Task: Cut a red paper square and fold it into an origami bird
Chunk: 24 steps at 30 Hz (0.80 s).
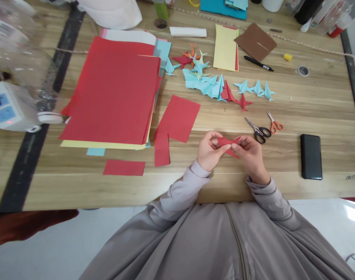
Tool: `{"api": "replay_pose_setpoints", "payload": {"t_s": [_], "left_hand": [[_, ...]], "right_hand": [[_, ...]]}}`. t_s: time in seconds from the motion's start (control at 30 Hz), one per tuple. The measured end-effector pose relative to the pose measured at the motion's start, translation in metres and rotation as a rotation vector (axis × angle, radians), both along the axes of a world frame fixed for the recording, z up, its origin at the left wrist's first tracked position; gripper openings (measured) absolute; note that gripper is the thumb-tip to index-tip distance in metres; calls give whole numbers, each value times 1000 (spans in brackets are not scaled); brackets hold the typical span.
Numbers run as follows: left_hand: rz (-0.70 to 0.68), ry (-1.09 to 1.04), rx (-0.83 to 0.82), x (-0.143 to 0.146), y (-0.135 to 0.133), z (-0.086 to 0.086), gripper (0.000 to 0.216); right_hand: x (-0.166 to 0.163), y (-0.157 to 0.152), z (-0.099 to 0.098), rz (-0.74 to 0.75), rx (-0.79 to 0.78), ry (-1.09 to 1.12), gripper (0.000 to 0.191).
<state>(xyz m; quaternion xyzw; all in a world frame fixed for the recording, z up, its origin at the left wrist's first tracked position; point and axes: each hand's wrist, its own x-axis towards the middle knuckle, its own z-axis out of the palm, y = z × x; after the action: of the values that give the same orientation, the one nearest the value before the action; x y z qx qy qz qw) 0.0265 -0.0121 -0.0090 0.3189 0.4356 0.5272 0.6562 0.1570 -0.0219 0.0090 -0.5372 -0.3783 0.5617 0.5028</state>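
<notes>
Both hands meet over the near middle of the wooden table (282, 190). My left hand (209, 151) and my right hand (250, 154) pinch a small folded red paper piece (227, 143) between their fingertips, just above the tabletop. Its pointed ends stick out between and below the fingers. Directly beyond the hands, further back on the table, lie several finished folded paper figures (215, 86) in light blue, red and orange.
A stack of red sheets (113, 91) over yellow and blue ones lies to the left, with red offcuts (174, 120) beside it. Black scissors (257, 130), orange scissors (274, 123) and a black phone (311, 156) lie to the right. Yellow paper (225, 47), brown card (255, 41) and a pen (258, 63) sit at the back.
</notes>
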Motion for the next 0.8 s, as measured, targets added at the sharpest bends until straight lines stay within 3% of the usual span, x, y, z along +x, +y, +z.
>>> {"api": "replay_pose_setpoints", "payload": {"t_s": [0.43, 0.8], "left_hand": [[-84, -236, -200, -4, 1, 9, 53], [-87, -273, -201, -4, 1, 9, 51]], "right_hand": [[-2, 1, 3, 40, -177, 339, 32], [-1, 2, 2, 2, -163, 373, 32]]}}
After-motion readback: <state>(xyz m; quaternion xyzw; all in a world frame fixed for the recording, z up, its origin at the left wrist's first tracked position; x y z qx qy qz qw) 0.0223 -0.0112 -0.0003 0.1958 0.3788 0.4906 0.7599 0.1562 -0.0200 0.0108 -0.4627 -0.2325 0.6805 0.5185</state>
